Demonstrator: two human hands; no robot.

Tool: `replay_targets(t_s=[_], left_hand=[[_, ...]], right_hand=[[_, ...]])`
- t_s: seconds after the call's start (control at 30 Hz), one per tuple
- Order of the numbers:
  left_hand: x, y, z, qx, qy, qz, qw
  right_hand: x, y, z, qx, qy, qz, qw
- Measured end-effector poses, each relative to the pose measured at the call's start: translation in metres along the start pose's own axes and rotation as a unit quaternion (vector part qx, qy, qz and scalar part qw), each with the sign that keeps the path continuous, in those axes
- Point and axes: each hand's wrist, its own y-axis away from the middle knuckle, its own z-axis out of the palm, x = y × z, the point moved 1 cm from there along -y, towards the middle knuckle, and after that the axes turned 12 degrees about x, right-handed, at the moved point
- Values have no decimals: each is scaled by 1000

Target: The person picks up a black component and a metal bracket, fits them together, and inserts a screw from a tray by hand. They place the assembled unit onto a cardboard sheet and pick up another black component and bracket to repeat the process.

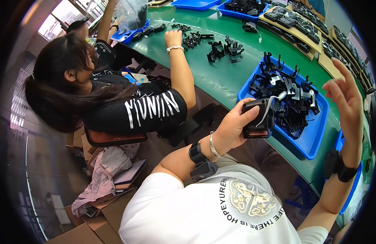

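My left hand [236, 125] grips a black boxy plastic housing [259, 124], with the thumb pressed across its face. A thin white cable with a small white connector [282, 96] loops off the housing. Just beyond it lies a blue tray [314, 140], heaped with black brackets [289, 118], some with pale metal pieces among them. My right hand [345, 101] is raised beyond the tray's right side, index finger stretched up and the other fingers loosely apart. It touches nothing that I can see.
A co-worker [127, 97] sits at my left, one hand near small black parts [192, 40] on the green table [208, 81]. More brackets [226, 51] lie loose there. Wooden racks [291, 30] of black units line the far right. Cardboard boxes [110, 211] stand on the floor.
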Motion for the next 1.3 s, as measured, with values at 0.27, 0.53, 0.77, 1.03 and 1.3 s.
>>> replay_targets(t_s=[0.27, 0.53, 0.77, 1.03, 1.3], left_hand=[[0, -8, -1, 3, -8, -12, 1000], [24, 0, 4, -6, -98, 79, 992], [1, -6, -21, -21, 71, -81, 994], [-23, 2, -43, -102, 271, -200, 936], [-38, 13, -56, -106, 263, -271, 920]], right_hand=[[-1, 52, 11, -33, 63, 51, 996], [57, 53, -16, -113, 174, 51, 977], [105, 72, -24, -112, 281, -4, 953], [123, 74, -50, 25, 400, 40, 916], [122, 110, -172, 51, 370, 210, 904]])
